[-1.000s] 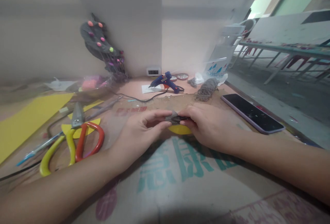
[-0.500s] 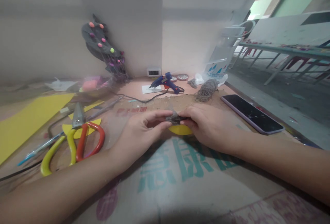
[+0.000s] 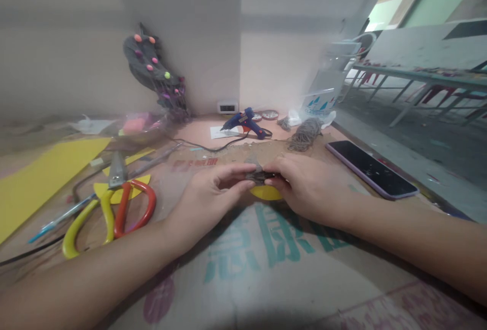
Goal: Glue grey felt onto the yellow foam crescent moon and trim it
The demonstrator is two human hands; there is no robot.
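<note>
Between my two hands, at the middle of the view, is a small bundle of grey yarn [image 3: 257, 175]. My left hand [image 3: 216, 187] pinches its left side between thumb and fingers. From the other side, my right hand [image 3: 291, 180] closes thumb and forefinger on the same bundle; its other fingers are curled and partly hidden. A rounded yellow piece [image 3: 267, 192] shows just below the fingertips, and I cannot tell whether it is joined to the yarn. A skein of grey yarn [image 3: 304, 135] lies beyond my right hand.
Scissors [image 3: 118, 193] with yellow and red handles, a pen [image 3: 63, 217] and a yellow sheet [image 3: 49, 175] lie at left. A blue glue gun [image 3: 241, 121] and small clock [image 3: 227, 107] stand at back. A phone [image 3: 371, 168] lies right, near a plastic jug [image 3: 323, 86].
Both hands keep their pinch on the yarn bundle, with only a very slight shift of the fingers. The whole view has moved a little.
</note>
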